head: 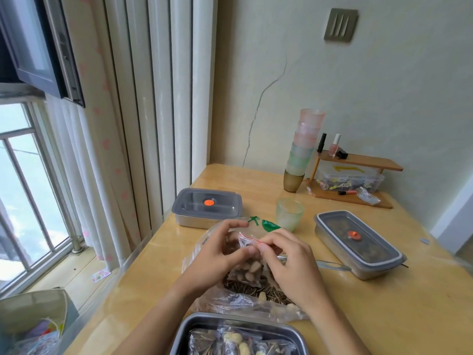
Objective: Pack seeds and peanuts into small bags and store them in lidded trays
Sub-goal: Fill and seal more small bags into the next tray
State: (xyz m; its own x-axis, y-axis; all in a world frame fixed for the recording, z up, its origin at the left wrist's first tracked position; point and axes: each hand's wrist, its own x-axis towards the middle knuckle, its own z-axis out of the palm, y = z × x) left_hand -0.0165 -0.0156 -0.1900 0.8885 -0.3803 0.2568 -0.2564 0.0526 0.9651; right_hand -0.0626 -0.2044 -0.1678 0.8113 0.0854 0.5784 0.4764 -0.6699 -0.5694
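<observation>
A small clear zip bag with a red strip along its top holds peanuts and seeds above the middle of the table. My left hand and my right hand pinch its top edge from either side, thumbs meeting at the strip. Under it lies a large clear bag of sunflower seeds and peanuts with green print. An open steel tray at the near edge holds several filled small bags. Two lidded steel trays stand behind, one empty at the left, one filled at the right.
A pale green cup stands behind the large bag. A stack of coloured cups, a small wooden shelf with nail polish and a clear box sit at the back. A metal spoon lies beside the right tray. Window and curtain are at left.
</observation>
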